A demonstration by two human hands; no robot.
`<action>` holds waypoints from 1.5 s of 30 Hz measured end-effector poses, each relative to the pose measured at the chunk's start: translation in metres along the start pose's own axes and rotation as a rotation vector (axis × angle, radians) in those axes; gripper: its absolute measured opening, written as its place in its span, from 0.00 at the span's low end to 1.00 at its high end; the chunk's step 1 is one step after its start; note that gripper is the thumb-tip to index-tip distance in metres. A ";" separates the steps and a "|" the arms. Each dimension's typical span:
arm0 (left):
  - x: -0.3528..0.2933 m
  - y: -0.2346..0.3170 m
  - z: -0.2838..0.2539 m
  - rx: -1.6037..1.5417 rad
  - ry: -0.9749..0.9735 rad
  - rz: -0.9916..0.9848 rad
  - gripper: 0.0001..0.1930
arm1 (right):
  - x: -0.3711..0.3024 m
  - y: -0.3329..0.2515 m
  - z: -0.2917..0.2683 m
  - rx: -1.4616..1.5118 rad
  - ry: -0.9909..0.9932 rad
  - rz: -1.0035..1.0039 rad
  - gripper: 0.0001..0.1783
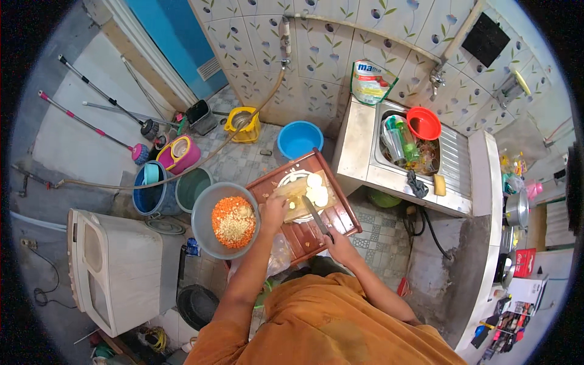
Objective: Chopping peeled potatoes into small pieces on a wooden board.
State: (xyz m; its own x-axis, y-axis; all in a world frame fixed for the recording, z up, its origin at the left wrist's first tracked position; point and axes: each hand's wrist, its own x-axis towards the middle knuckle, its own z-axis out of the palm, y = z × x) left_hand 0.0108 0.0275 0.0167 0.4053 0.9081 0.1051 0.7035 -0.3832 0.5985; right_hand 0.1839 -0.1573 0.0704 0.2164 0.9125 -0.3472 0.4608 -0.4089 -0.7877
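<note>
My right hand (342, 247) grips the dark handle of a kitchen knife (314, 216); its blade lies slanted over a wooden cutting board (299, 211). My left hand (274, 211) is at the board's left end, fingers drawn together; whatever they hold is hidden. White chunks of a pale vegetable (316, 191) sit on the board's right part, with a small yellowish piece near the blade. Under the board is a reddish-brown wooden tray-like stand (347, 220). Beside my left hand, a grey bowl (201, 213) holds diced orange vegetable (224, 213) topped with pale chopped bits (237, 230).
A blue basin (298, 139) stands on the floor beyond the stand. To the right, a metal sink (447, 173) holds bottles and a red bowl (424, 123). Buckets (152, 196) and a white washing machine (115, 267) stand left. A hose (225, 149) crosses above the floor.
</note>
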 end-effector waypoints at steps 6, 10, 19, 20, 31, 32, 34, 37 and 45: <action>0.002 0.001 0.001 0.010 0.058 -0.012 0.05 | 0.008 0.000 -0.004 0.009 -0.044 -0.057 0.16; 0.003 -0.003 0.008 0.093 0.016 -0.067 0.06 | 0.011 -0.002 -0.008 0.019 -0.006 -0.101 0.13; -0.007 0.006 0.012 -0.077 -0.085 -0.099 0.10 | 0.018 -0.006 -0.016 -0.027 -0.120 -0.042 0.19; -0.009 0.009 0.018 -0.075 -0.086 -0.096 0.10 | 0.020 -0.004 -0.017 -0.033 -0.122 -0.026 0.19; -0.019 0.005 0.036 -0.216 0.077 -0.096 0.13 | 0.038 -0.007 0.007 -0.142 -0.102 -0.130 0.12; -0.020 0.007 0.035 -0.264 0.093 -0.146 0.12 | 0.040 -0.011 0.005 -0.155 -0.117 -0.133 0.11; -0.021 0.008 0.035 -0.237 0.120 -0.139 0.11 | 0.051 -0.002 0.015 -0.161 -0.105 -0.199 0.11; -0.022 0.011 0.036 -0.171 0.162 -0.114 0.10 | 0.058 -0.005 0.019 -0.216 -0.133 -0.182 0.11; -0.019 0.008 0.039 -0.205 0.231 -0.123 0.05 | 0.055 0.015 0.042 -0.247 -0.033 -0.187 0.10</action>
State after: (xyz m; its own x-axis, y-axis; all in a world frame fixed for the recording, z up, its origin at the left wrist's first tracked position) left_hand 0.0319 0.0002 -0.0117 0.1652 0.9686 0.1856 0.5969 -0.2480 0.7630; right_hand 0.1668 -0.1128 0.0184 0.0823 0.9703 -0.2277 0.6861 -0.2208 -0.6932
